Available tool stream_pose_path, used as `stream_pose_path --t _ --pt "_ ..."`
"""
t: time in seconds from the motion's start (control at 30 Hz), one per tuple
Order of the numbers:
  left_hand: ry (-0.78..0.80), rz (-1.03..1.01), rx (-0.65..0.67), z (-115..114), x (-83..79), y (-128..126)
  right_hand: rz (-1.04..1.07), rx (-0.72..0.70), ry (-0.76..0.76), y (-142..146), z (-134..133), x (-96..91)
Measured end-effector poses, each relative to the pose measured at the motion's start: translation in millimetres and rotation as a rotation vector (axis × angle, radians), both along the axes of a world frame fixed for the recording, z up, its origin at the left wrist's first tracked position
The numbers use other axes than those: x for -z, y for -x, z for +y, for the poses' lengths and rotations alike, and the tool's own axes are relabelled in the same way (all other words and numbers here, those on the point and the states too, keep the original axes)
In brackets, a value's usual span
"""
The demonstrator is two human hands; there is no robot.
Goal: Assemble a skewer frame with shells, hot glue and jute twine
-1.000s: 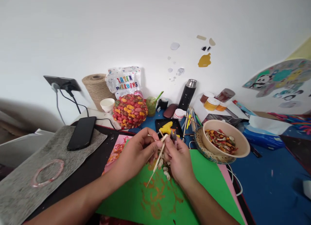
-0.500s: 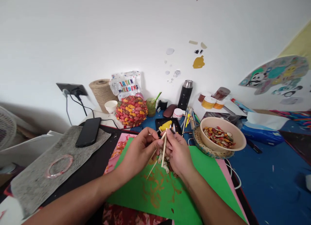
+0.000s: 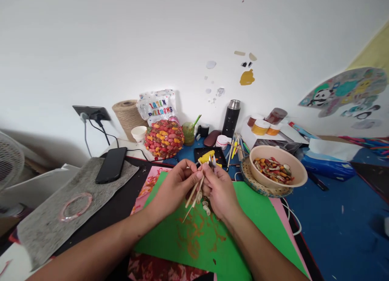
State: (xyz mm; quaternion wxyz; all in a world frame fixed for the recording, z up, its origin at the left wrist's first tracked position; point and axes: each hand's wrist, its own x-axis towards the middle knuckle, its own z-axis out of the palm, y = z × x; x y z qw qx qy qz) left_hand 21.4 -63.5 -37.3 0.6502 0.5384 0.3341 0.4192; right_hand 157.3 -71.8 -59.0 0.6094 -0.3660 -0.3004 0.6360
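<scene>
Above the green sheet point(image 3: 164, 236), my left hand point(image 3: 178, 188) is closed, thumb and fingers pinching thin wooden sticks point(image 3: 191, 196) that slant down to the left. My right hand point(image 3: 221, 188) is closed against it, fingertips near the upper ends of the sticks. Out of its top poke the pointed metal tips of a small two-bladed tool point(image 3: 212, 161); the rest is hidden in the palm. Beneath the hands, pale shell-like pieces point(image 3: 206, 208) lie on the sheet, beside smeared brown paint point(image 3: 194, 248).
Behind the hands sits a black tray point(image 3: 199, 152) with yellow pieces. At right, a beige bowl point(image 3: 300, 171) of coloured pieces rests on a woven mat point(image 3: 264, 190). A bag of coloured pieces point(image 3: 164, 139) and a black flask point(image 3: 231, 119) stand by the wall. Left lies a phone point(image 3: 111, 164).
The sticks have swung from hanging nearly straight down to slanting lower left. My right hand has turned slightly, and the metal tips stand out more clearly above it.
</scene>
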Motion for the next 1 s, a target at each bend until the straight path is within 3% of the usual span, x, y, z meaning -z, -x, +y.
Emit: stream_pose_path --t 0.13,0.3,0.5,0.7,1.0 --pt "-0.09 0.082 0.076 -3 -3.0 2 -0.004 0.076 0.003 -5 4 -0.7" --pt "-0.07 0.181 0.189 -6 -10.8 9 0.048 0.114 0.002 -10 8 -1.2" --pt "-0.136 0.257 0.004 3 -24.7 23 0.065 0.083 -0.054 -12 7 -3.5" --pt "-0.125 0.235 -0.2 21 -25.2 32 0.033 0.051 -0.046 -10 6 -1.5" --pt "-0.206 0.26 -0.238 22 -32.8 36 -0.026 0.039 -0.055 -13 8 -0.7"
